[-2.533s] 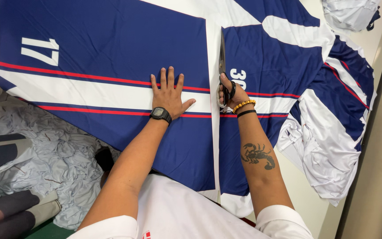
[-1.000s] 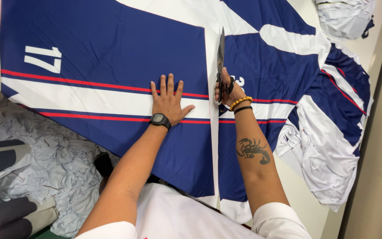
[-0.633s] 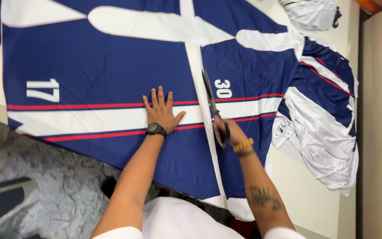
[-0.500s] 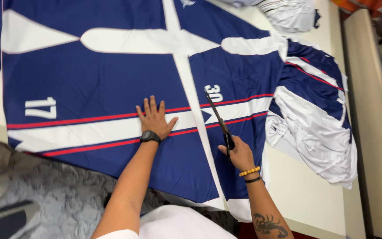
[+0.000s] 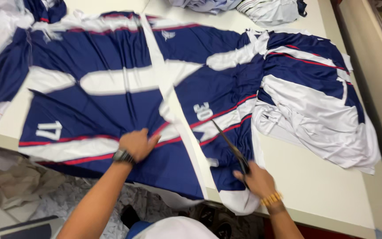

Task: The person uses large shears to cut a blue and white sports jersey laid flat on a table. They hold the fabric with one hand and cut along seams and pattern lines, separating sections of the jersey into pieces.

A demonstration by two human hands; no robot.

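— Cloth? 
— Smooth, slightly glossy printed fabric (image 5: 124,66), navy with white bands and thin red stripes, spread flat over a pale tabletop (image 5: 315,181). Rumpled and folded over at three o'clock, blurred at the far edge.

— Left hand? 
— Left hand (image 5: 138,142) pressed on the fabric at about seven o'clock of the spread, fingers curled together, bunching a fold under them. Black wristwatch (image 5: 122,156) just below.

— Right hand? 
— Right hand (image 5: 257,179) at five o'clock, closed around the handles of the scissors (image 5: 231,148). Long dark blades angled toward eleven o'clock, lying over the narrow right panel beside a white gap. Handles hidden inside the grip; blade opening impossible to tell through motion blur. Yellow beaded bracelet (image 5: 271,198) on the wrist.

— Elsewhere? 
— More pale bundled cloth (image 5: 244,6) at twelve o'clock, cut off by the frame. Crumpled grey scraps (image 5: 45,194) down on the floor at eight o'clock.
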